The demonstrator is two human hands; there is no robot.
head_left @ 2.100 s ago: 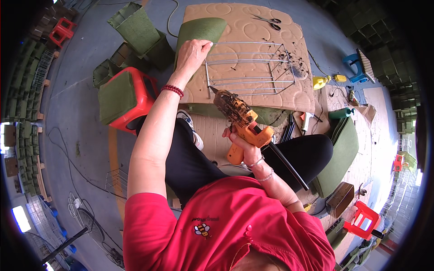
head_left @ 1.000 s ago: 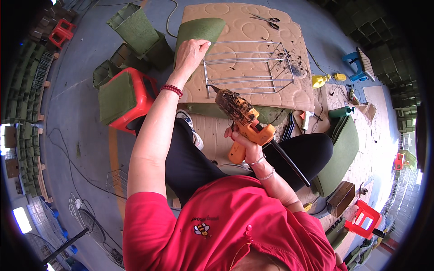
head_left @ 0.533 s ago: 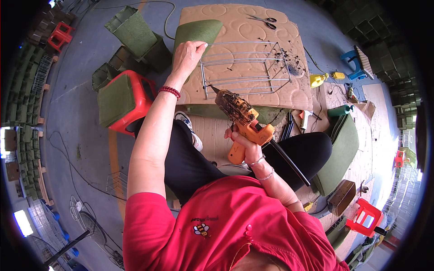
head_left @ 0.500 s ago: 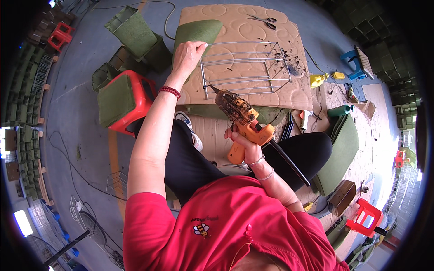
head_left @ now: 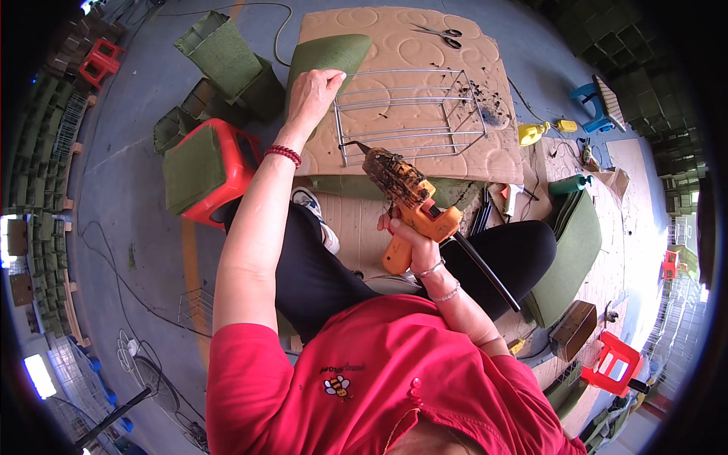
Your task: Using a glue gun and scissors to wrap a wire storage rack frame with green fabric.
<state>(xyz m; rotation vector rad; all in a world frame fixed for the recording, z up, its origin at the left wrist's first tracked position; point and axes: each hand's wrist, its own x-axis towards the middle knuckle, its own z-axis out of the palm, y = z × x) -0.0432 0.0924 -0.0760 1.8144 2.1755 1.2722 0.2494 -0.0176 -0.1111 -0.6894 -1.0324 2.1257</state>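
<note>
we pin wire rack (head_left: 409, 114) corner with left hand (head_left: 312, 91) to steady it on cardboard sheet (head_left: 394, 45) | right hand (head_left: 413, 239) wrapped around orange glue gun (head_left: 406, 201), nozzle angled at rack's near edge

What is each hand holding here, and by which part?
The right hand grips an orange glue gun by its handle. The left hand holds a wire frame at its near left corner, on the cardboard sheet.
</note>
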